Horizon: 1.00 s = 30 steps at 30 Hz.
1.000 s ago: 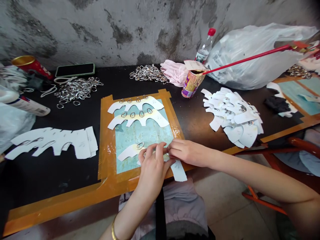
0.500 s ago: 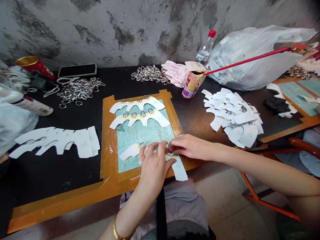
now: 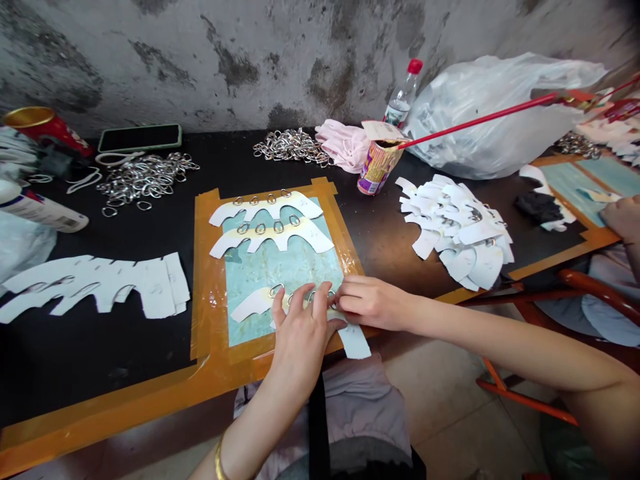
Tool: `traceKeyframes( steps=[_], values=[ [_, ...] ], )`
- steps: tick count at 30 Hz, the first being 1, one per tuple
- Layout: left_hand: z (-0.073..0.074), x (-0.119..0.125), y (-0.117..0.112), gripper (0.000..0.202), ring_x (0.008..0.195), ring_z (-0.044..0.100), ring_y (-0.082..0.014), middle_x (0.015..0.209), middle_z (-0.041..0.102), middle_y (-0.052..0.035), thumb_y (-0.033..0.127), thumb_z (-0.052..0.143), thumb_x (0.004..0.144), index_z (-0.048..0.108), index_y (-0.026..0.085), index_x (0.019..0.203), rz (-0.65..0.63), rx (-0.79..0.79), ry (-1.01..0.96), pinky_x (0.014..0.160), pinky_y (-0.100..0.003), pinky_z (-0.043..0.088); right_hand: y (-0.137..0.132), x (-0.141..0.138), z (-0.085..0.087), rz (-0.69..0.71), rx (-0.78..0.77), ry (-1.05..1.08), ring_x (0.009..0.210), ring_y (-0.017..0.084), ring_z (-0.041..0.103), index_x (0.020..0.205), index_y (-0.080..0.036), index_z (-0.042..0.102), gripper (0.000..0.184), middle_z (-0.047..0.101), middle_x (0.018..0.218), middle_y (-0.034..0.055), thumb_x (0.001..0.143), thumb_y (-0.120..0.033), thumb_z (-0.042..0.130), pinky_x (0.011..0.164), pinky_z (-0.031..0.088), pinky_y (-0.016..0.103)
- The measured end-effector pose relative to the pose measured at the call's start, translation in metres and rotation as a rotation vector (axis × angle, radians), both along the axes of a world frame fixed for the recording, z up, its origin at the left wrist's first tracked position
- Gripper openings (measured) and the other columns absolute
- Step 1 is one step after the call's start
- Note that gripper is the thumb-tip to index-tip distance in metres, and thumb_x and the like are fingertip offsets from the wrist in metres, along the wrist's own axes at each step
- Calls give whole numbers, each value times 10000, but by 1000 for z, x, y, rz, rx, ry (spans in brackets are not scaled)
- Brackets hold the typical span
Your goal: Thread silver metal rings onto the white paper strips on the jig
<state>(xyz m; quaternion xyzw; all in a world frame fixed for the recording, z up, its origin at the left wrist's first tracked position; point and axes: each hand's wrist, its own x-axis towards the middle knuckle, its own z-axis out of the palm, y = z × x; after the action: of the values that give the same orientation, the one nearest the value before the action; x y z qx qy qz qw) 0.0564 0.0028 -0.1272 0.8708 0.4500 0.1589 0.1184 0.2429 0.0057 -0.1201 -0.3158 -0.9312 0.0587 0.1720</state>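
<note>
On the light-blue work sheet (image 3: pixel 260 270), a white scalloped strip (image 3: pixel 253 305) lies near the front edge with several metal rings (image 3: pixel 276 291) along its yellowish upper border. Over its middle, my left hand (image 3: pixel 300 327) holds the strip with curved, separated fingers, thumb at the lower edge. My right hand (image 3: pixel 373 303) pinches at the strip's right part, fingertips together on a metal ring mostly hidden by the fingers. Farther back on the sheet lie two more scalloped strips (image 3: pixel 273 241), with rings along their upper edges.
Ring piles (image 3: pixel 145 177) and a phone (image 3: pixel 140 137) lie at the back. Stacked strips (image 3: pixel 163 287) are left, a heap of strips (image 3: pixel 455 230) right. A cup (image 3: pixel 377 170) with a red stick, a bottle (image 3: pixel 403 97) and a plastic bag (image 3: pixel 480 120) stand near the wall. Another person's hand (image 3: pixel 623 217) is far right.
The view has shifted slightly, moving things left in the picture. My right fingers have closed in over the ring, which shows less. Another person's hand has come into view at the right.
</note>
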Motion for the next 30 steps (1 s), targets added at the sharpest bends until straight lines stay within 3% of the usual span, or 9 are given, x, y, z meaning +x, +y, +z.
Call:
traceKeyframes(
  steps=[3,6,11,23,30],
  values=[
    [1,0,1,487,1187,548,-283,1070,714,-138,289,677,845,479,149,1266,-14,16,29,1090,-534,142,3,5,1,82,75,-1,738,168,453,759,-122,604,244,580,755,63,956,-115,459,653,407,277],
    [3,1,1,452,1202,544,-279,1102,706,-159,212,643,865,476,139,1279,-27,28,56,1090,-533,123,1,7,3,141,46,-24,753,162,438,803,-142,616,272,568,758,46,979,-116,411,651,379,273],
    [6,3,2,399,1236,521,-288,974,748,-107,207,603,891,491,147,1270,-30,-15,61,1091,-545,93,-6,11,2,184,68,-19,747,155,433,783,-146,607,279,547,728,29,983,-120,415,642,353,271],
    [1,0,4,389,1247,502,-282,939,755,-74,230,600,899,487,189,1269,-45,-38,-19,1102,-569,52,-25,8,-7,-32,184,-80,699,148,444,749,-153,562,250,570,726,26,970,-119,449,641,328,278],
    [6,5,-3,385,1173,551,-278,902,748,-99,262,607,895,505,166,1253,-18,1,-18,1104,-547,108,-26,7,-13,-86,211,-80,710,162,478,762,-153,574,214,614,760,35,946,-97,483,637,360,288]
  ],
)
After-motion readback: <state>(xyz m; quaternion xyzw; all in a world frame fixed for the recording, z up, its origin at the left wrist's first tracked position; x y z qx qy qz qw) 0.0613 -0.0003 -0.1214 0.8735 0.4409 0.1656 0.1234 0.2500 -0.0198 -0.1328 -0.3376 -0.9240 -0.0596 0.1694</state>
